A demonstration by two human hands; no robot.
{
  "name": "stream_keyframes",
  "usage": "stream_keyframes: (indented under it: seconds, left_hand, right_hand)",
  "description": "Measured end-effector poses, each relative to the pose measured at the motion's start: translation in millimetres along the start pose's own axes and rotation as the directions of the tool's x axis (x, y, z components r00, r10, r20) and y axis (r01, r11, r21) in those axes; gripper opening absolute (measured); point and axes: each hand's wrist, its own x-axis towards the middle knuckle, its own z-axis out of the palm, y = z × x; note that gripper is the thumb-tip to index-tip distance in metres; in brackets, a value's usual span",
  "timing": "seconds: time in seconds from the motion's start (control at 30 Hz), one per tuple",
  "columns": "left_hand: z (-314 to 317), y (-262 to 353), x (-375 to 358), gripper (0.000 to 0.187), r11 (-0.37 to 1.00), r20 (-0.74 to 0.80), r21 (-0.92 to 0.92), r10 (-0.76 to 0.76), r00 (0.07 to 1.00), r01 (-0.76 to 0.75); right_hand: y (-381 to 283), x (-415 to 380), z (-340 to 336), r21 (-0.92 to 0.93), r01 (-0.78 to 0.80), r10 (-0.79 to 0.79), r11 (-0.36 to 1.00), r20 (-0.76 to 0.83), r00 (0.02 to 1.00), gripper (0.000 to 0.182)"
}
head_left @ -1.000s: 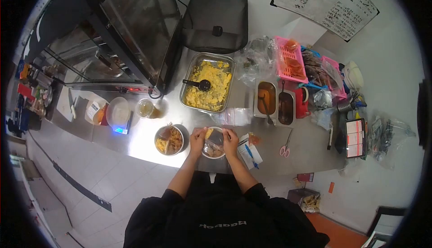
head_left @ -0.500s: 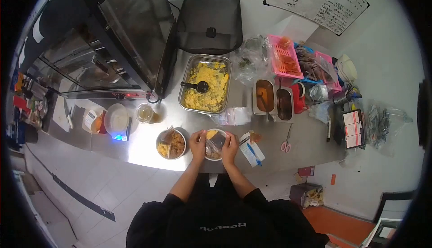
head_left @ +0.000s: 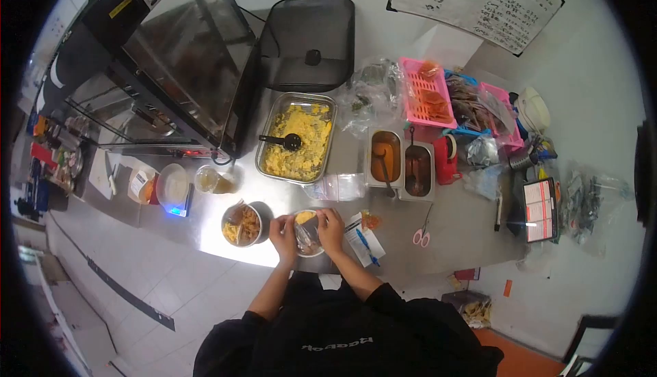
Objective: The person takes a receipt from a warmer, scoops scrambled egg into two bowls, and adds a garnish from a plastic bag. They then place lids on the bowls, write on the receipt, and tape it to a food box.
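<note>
A white round bowl (head_left: 313, 252) sits near the counter's front edge, with yellow scrambled egg (head_left: 305, 217) showing at its far side. Over it, a clear plastic packet (head_left: 306, 241) is pinched between my two hands. My left hand (head_left: 283, 239) is closed at the packet's left side, and my right hand (head_left: 331, 231) is closed at its right; the fingertips are partly hidden. Just left stands a second white bowl (head_left: 241, 243), filled with egg and brown fried pieces, a small clear packet tucked at its far edge.
Behind are a tray of scrambled egg (head_left: 274, 172) with a black scoop (head_left: 291, 142) and two metal sauce pans (head_left: 384, 187). To the right lie a blue pen (head_left: 367, 243) on a card and pink-handled scissors (head_left: 421, 237). A lit scale (head_left: 178, 210) and glass warmer (head_left: 185, 69) stand left.
My view has shifted, so the counter items appear further left and lower. Both hands stay over the same bowl with the plastic packet, with slight finger movement.
</note>
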Motion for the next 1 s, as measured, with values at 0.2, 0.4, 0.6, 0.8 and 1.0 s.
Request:
stream_keyframes:
  seconds: [0.2,0.4,0.6,0.8,1.0]
  left_hand:
    - [3.8,30.5,-11.6,0.016,0.996,-0.027,-0.024,-0.084,0.996,0.084]
    - [3.5,12.1,-6.6,0.019,0.916,0.040,-0.216,-0.339,0.940,0.339]
    - [-2.4,-10.8,-4.0,0.021,0.789,0.152,-0.341,-0.491,0.858,0.512]
    - [11.6,55.3,-5.0,0.024,0.807,-0.026,0.518,0.345,0.938,-0.283]
    - [23.6,65.5,0.5,0.027,0.806,0.358,0.533,0.060,0.932,-0.256]
  right_hand:
    - [-1.5,25.0,-16.2,0.151,0.233,-0.260,0.961,0.193,0.946,0.014]
    - [8.7,30.2,-6.6,0.066,0.091,-0.109,0.994,0.376,0.920,0.016]
    - [4.4,26.0,-8.7,0.019,0.228,-0.224,0.973,0.278,0.934,0.015]
    - [-33.7,43.9,-105.7,-0.027,0.627,-0.623,0.779,0.080,0.778,0.026]
    - [70.8,158.9,-295.4,-0.315,0.051,-0.228,0.948,-0.555,0.800,0.025]
